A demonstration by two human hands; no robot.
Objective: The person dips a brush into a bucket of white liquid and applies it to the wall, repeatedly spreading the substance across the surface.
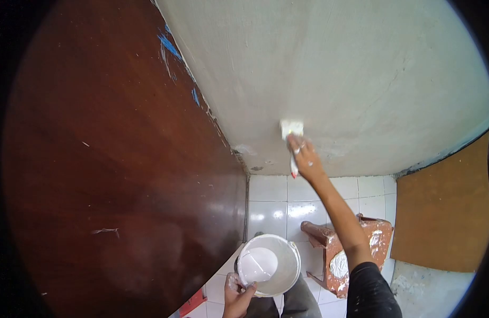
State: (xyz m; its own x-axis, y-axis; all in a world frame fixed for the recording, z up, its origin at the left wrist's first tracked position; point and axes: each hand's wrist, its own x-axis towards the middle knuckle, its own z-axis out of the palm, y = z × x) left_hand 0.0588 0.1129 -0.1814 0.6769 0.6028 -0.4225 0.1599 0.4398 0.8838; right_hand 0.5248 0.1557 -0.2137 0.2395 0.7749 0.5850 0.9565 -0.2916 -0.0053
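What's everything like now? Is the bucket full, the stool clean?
Bucket: partly filled with white paint, left hand on rim
Paintbrush: bristles white, held in right hand
Stool: splattered white
Wall: stained low down
Dark brown panel: scratched, blue marks along edge

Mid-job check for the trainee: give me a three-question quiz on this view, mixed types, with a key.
1. Which hand grips the brush?
2. True or false: the bucket is empty.
3. In the picture, the paint-spattered stool is: A) left of the bucket; B) right of the bucket; C) inside the bucket.

Key:
1. The right hand.
2. False; it holds white liquid.
3. B.
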